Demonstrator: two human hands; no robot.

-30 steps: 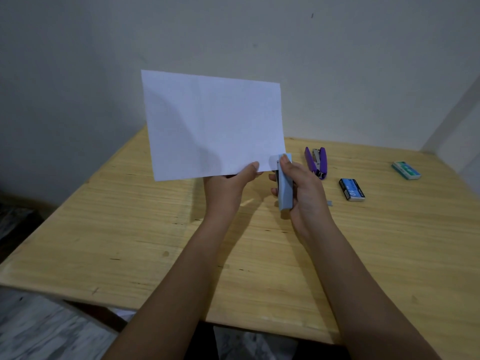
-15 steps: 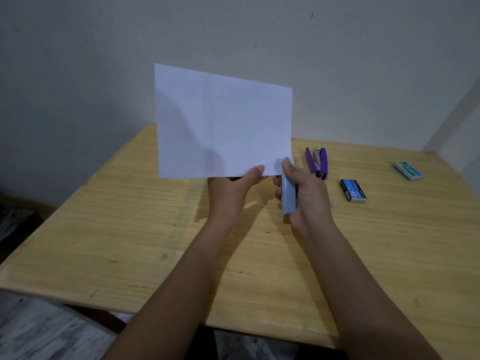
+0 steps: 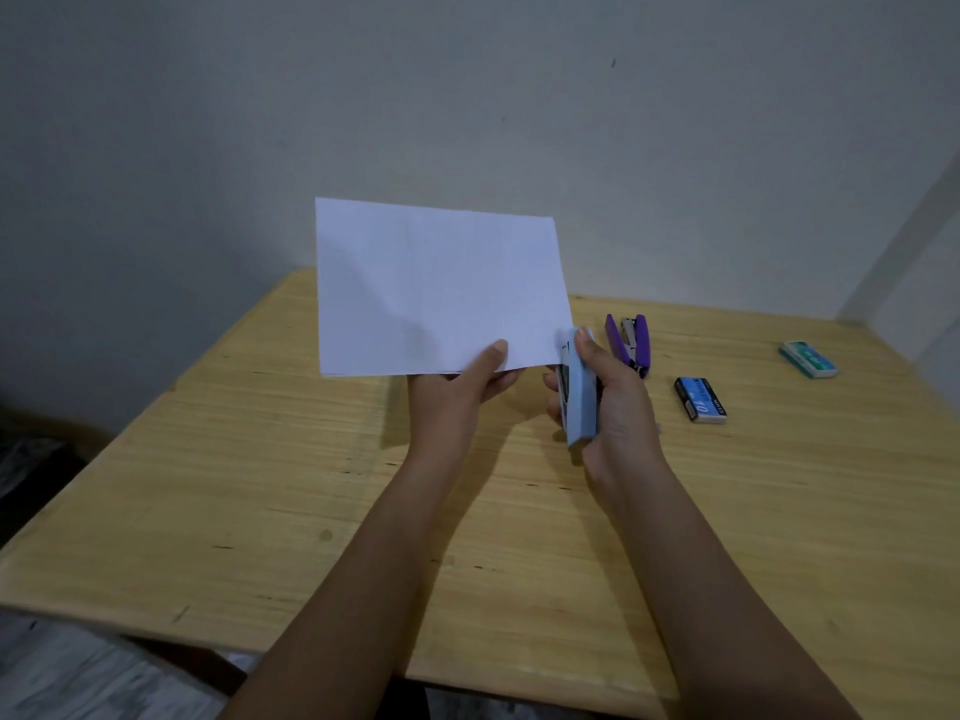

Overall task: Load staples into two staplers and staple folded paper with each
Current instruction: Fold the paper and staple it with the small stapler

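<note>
My left hand [image 3: 457,397] holds a folded white paper [image 3: 441,283] upright above the table, pinching its lower edge with the thumb in front. My right hand [image 3: 615,407] grips a light blue stapler [image 3: 579,397], whose front end touches the paper's lower right corner. A purple stapler [image 3: 631,343] lies open on the table just beyond my right hand. To its right lie a blue staple box [image 3: 701,400] and, farther right, a teal staple box [image 3: 808,359].
The wooden table [image 3: 260,485] stands against a pale wall, with a corner of the room at the right. Its left and near edges drop to a marbled floor [image 3: 67,678]. A small staple strip peeks out beside my right wrist.
The paper has tilted and come lower and slightly right with my left hand. The blue stapler stays at its lower right corner, now turned a little so its side shows.
</note>
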